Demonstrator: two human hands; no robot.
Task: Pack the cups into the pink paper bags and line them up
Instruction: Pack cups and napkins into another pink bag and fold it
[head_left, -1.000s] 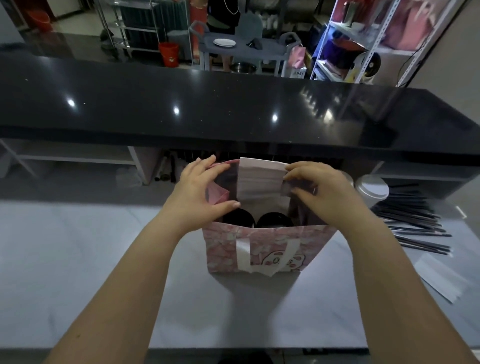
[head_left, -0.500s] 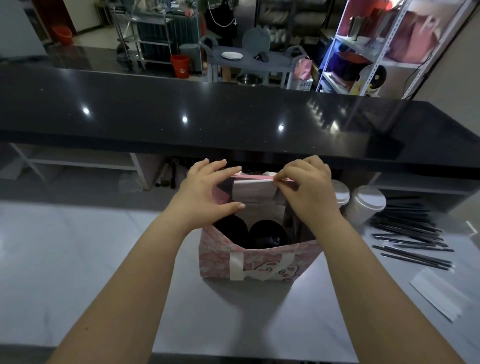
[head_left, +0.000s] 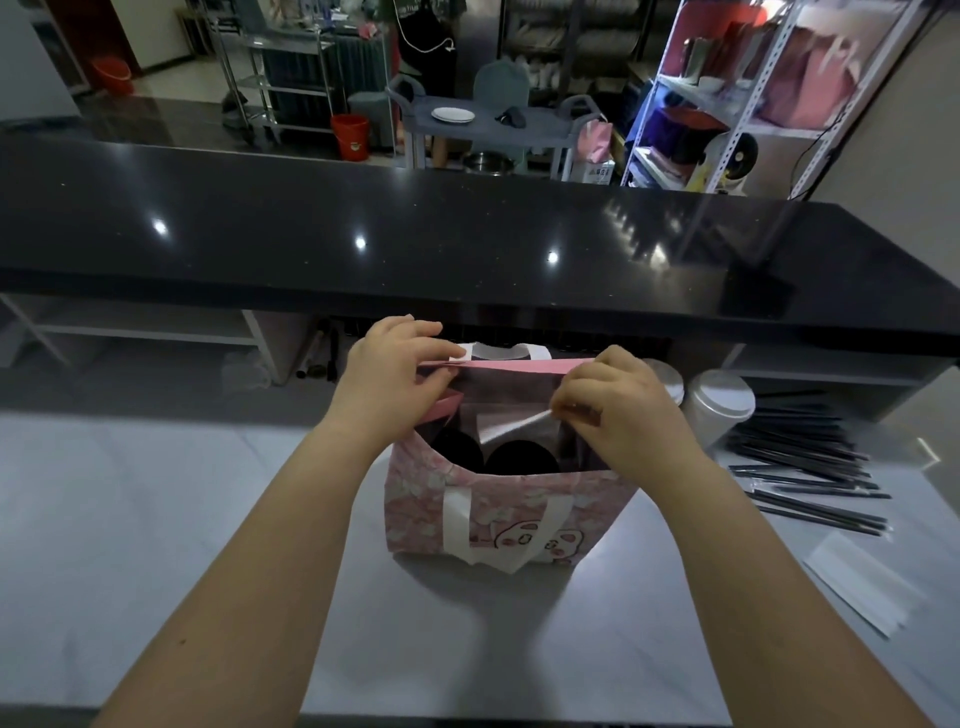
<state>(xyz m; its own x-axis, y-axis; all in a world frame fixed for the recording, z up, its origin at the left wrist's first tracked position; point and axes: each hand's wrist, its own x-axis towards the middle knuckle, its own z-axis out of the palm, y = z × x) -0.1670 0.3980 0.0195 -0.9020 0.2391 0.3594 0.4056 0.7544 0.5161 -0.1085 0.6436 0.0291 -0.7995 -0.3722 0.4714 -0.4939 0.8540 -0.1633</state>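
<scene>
A pink paper bag (head_left: 498, 514) with white handles and a cartoon print stands open on the white table. Two dark cup tops (head_left: 488, 457) show inside it, side by side. My left hand (head_left: 387, 382) pinches the bag's far rim at its left end. My right hand (head_left: 618, 410) pinches a white paper sheet (head_left: 506, 423) inside the bag, near the right end of the far rim. Two white-lidded cups (head_left: 719, 402) stand on the table just right of the bag, partly hidden by my right hand.
A pile of black straws (head_left: 810, 467) lies to the right of the bag, with a white paper sleeve (head_left: 862, 577) nearer the front. A black raised counter (head_left: 415, 249) runs across behind the bag. Shelves and a cart stand beyond it.
The white sheet that stood up above the bag has gone down inside it. Both hands have followed it down to the rim.
</scene>
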